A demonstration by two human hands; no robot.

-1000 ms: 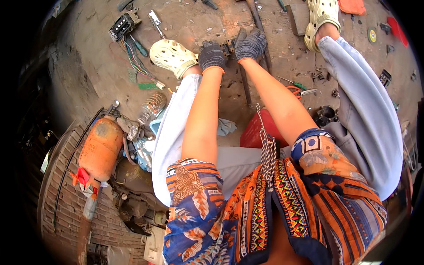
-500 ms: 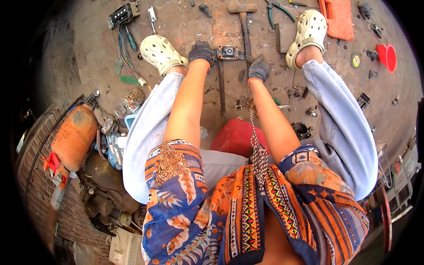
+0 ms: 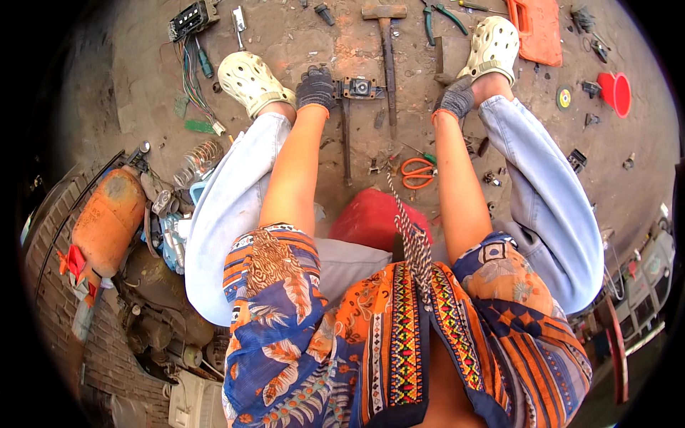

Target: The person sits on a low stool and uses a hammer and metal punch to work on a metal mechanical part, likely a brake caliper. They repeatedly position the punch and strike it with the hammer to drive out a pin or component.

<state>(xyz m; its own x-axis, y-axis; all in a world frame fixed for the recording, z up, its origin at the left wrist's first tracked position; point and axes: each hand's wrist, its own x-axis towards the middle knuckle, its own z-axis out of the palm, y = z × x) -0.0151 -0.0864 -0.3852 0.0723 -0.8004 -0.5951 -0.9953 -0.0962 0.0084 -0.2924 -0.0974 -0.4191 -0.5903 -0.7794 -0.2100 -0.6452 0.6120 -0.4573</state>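
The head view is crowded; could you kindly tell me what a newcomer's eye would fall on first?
Probably the boldly patterned orange-and-blue shirt filling the lower middle, then the pale clogs at upper left and upper right. Between the clogs, a small metal part sits left of the hammer. The bright red funnel toward the right edge would likely stand out too.

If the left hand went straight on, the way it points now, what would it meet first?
Across the littered ground, the left hand would probably meet the dark bolt first, though its height is unclear.
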